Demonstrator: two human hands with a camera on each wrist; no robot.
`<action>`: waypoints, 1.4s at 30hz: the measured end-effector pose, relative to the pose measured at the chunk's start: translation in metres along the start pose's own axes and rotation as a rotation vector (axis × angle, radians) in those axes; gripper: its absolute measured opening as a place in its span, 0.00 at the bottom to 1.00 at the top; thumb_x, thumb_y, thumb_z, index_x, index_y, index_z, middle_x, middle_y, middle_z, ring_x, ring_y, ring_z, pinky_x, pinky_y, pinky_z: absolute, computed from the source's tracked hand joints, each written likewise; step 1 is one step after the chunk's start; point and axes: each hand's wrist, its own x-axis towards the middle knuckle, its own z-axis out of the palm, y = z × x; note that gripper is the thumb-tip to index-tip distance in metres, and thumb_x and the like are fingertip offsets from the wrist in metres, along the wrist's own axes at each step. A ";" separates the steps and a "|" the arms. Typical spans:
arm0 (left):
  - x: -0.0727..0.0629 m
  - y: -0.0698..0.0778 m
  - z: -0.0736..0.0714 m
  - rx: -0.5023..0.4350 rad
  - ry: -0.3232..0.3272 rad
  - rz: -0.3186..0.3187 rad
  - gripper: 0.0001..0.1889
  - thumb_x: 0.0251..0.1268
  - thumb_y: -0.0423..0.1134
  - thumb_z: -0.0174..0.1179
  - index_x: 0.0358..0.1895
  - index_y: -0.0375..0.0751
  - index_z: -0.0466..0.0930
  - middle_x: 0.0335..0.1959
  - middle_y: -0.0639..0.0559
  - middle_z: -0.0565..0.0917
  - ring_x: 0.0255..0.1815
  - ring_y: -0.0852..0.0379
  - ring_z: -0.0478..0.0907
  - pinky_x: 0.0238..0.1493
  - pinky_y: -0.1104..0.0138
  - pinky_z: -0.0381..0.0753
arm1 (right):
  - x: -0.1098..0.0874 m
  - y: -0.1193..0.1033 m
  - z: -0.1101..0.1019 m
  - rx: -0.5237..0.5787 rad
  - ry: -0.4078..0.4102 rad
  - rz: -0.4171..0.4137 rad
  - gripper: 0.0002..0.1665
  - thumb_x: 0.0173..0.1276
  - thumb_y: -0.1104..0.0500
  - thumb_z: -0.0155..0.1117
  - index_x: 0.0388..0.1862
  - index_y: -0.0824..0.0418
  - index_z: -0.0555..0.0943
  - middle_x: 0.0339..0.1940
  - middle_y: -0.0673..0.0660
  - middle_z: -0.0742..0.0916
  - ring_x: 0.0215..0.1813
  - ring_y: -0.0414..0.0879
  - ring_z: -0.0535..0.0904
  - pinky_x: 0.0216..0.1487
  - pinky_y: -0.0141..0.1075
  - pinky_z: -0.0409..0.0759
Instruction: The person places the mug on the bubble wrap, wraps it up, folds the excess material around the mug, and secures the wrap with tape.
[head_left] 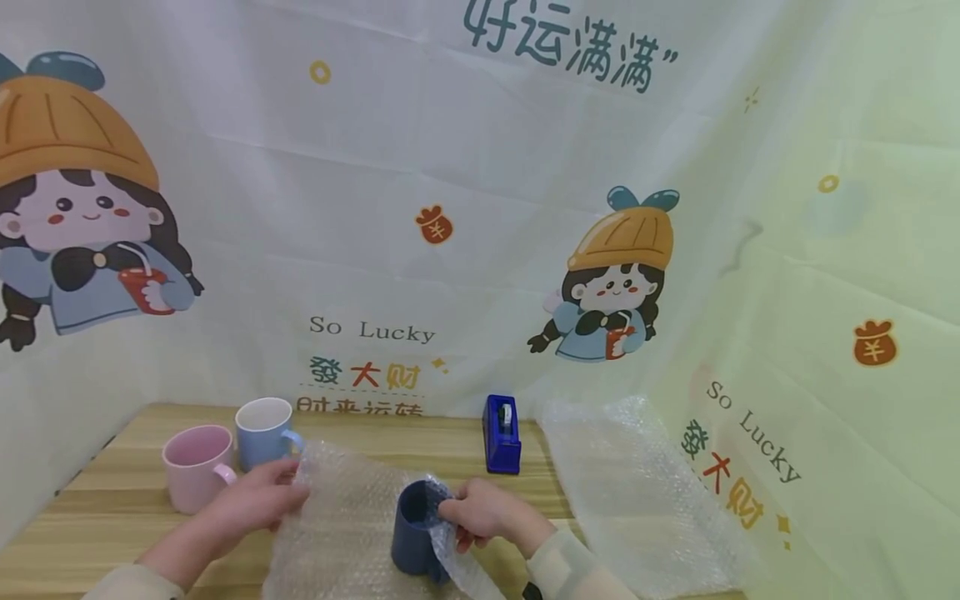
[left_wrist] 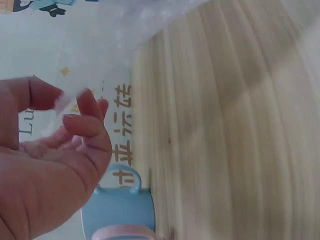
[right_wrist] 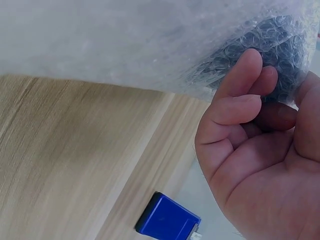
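1. Had the dark blue mug (head_left: 409, 537) upright on the bubble-wrap sheet (head_left: 337, 517), toward the near side of the desk (head_left: 97, 517) and roughly midway between left and right edges, seemingly to have film on either side of it.
2. Pinched the sheet's left edge, near its far corner, with the left hand (head_left: 258, 500), apparently clear of the desk, probably to hold that side out flat.
3. Pinched the sheet's right-hand flap with the right hand (head_left: 483, 512) at the mug's rim, likely to hold the film close against the wall and handle. Could not tell whether to count the rim itself within the pinch.
4. Reached in from the desk's near left with the left arm, thumb and forefinger meeting at the tips, other fingers loosely bent, close beside the light blue mug (head_left: 258, 446).
5. Reached in from the near right with the right arm, fingers curled toward the palm, pointing left.
6. Had the pink mug (head_left: 191, 471) and light blue mug by the desk's left edge, presumably to free the middle.
7. Had the tape dispenser (head_left: 502, 442) near the far edge, perhaps for easy reach, and the second sheet (head_left: 637, 500) along the right edge, out of the way.
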 end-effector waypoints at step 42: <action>0.008 0.039 0.078 0.619 -0.211 0.752 0.36 0.69 0.17 0.52 0.73 0.54 0.84 0.64 0.50 0.80 0.58 0.59 0.79 0.56 0.63 0.86 | 0.001 0.003 0.004 -0.029 0.065 -0.071 0.16 0.76 0.61 0.60 0.24 0.59 0.78 0.14 0.50 0.82 0.18 0.39 0.79 0.18 0.28 0.68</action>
